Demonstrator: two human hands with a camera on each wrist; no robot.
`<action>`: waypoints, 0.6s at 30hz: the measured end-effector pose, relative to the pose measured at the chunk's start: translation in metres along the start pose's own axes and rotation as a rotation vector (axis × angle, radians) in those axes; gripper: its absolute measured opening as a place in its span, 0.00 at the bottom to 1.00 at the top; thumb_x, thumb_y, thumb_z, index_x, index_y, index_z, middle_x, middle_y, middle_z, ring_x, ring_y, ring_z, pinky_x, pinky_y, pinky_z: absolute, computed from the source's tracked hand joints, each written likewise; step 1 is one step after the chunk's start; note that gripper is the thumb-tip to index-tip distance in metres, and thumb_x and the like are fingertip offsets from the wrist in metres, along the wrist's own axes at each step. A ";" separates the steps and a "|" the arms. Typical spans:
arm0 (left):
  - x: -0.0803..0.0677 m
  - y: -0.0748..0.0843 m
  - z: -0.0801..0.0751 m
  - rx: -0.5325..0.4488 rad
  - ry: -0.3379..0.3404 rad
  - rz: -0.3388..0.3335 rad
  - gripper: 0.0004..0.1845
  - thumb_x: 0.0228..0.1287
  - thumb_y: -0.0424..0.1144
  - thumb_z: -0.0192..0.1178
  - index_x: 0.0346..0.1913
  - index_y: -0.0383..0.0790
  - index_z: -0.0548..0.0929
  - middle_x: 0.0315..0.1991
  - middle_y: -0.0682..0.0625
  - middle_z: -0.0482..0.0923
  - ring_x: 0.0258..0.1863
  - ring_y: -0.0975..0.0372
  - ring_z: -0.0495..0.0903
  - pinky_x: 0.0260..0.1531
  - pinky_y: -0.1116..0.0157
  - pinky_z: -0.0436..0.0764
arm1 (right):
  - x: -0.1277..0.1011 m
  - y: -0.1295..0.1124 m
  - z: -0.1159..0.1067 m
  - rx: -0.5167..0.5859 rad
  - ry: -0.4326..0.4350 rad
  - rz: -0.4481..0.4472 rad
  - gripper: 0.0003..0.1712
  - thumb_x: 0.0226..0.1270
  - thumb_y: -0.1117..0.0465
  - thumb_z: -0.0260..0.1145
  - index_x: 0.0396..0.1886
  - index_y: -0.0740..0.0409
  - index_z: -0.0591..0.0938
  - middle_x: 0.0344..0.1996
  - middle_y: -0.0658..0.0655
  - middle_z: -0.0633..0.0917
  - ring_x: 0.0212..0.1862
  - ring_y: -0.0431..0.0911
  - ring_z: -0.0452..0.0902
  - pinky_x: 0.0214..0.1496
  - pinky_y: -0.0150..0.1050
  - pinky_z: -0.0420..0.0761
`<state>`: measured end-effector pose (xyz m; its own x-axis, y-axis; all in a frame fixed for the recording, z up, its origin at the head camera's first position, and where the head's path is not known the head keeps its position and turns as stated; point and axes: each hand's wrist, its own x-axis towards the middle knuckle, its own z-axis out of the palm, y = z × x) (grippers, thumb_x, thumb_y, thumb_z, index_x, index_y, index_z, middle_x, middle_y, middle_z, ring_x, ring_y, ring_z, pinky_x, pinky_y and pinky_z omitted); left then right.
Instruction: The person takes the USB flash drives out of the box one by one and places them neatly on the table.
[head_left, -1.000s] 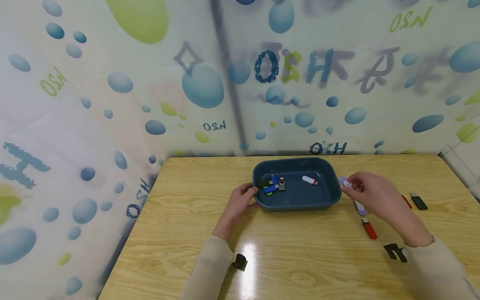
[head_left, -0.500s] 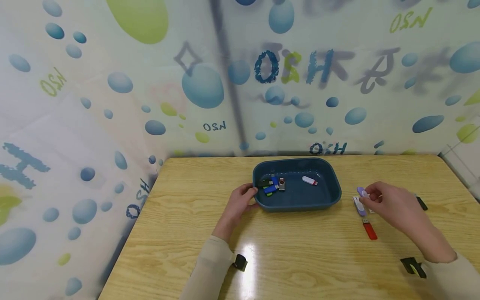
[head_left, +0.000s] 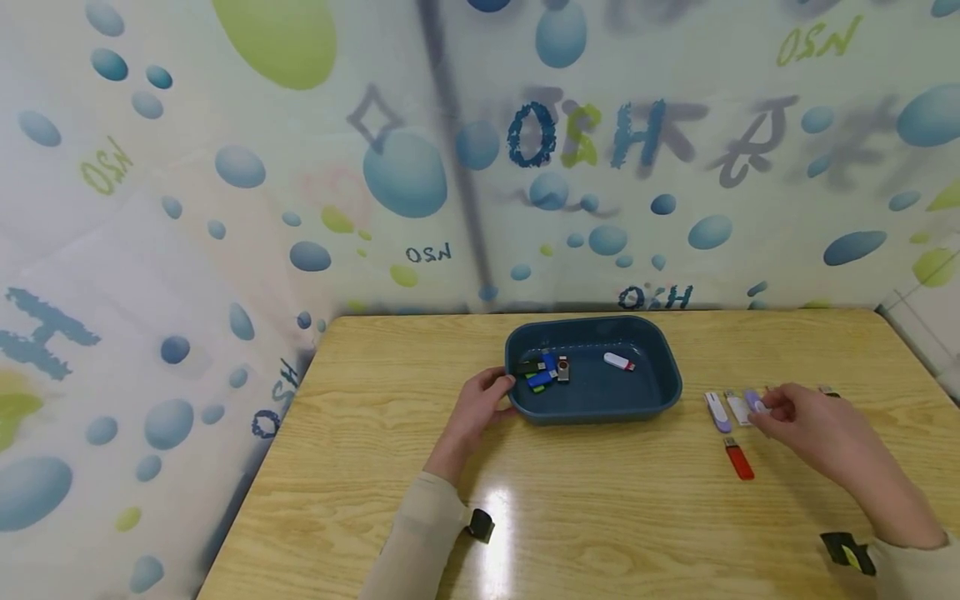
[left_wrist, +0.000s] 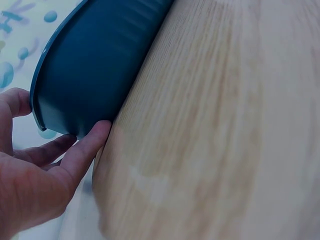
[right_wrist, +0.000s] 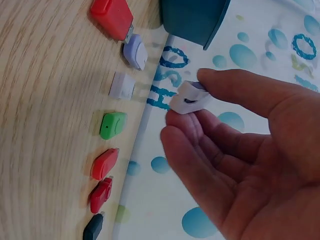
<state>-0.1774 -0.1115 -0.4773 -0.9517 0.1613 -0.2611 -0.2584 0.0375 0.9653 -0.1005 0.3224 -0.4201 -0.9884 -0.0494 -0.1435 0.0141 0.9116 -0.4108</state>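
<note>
My left hand [head_left: 480, 398] grips the left end of a dark blue plastic basin [head_left: 592, 412], thumb at the rim and fingertips against the outer wall. Between right thumb and fingers, my right hand [head_left: 821, 429] pinches a white and purple USB stick [right_wrist: 189, 98], held close over the row on the table. To its left lie a white USB stick [head_left: 738, 409] and another white-and-purple one [head_left: 717, 412]; a red USB stick [head_left: 738, 459] lies nearer me. The right wrist view also shows a green USB stick [right_wrist: 113, 125], two further red ones and a black one [right_wrist: 93, 227].
In the basin, several blue, black, green and silver USB sticks [head_left: 543, 379] cluster at the left, and a white and red one [head_left: 619, 361] lies apart. The wooden table [head_left: 600, 508] meets a patterned curtain [head_left: 405, 275] at its back edge.
My right hand has moved right, away from the basin's right end, with the white and purple USB stick still pinched. It passed over the white sticks. My left hand stays on the basin.
</note>
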 end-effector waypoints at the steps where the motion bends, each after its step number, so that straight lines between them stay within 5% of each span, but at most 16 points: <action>1: 0.000 0.000 0.000 0.001 0.000 -0.001 0.28 0.78 0.43 0.55 0.72 0.29 0.71 0.69 0.35 0.72 0.66 0.46 0.75 0.54 0.53 0.85 | 0.000 0.002 0.001 0.000 -0.011 -0.001 0.23 0.70 0.54 0.69 0.44 0.74 0.80 0.32 0.58 0.84 0.32 0.50 0.77 0.30 0.41 0.75; 18: -0.001 0.001 0.000 -0.002 0.002 -0.007 0.28 0.78 0.43 0.55 0.72 0.28 0.71 0.69 0.34 0.72 0.67 0.45 0.74 0.54 0.51 0.84 | 0.002 0.016 0.017 -0.027 -0.257 0.043 0.21 0.69 0.51 0.70 0.38 0.68 0.79 0.28 0.53 0.79 0.31 0.48 0.71 0.30 0.41 0.70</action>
<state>-0.1762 -0.1114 -0.4758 -0.9503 0.1587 -0.2679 -0.2654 0.0368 0.9634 -0.1002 0.3303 -0.4424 -0.9161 -0.1095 -0.3856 0.0475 0.9255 -0.3758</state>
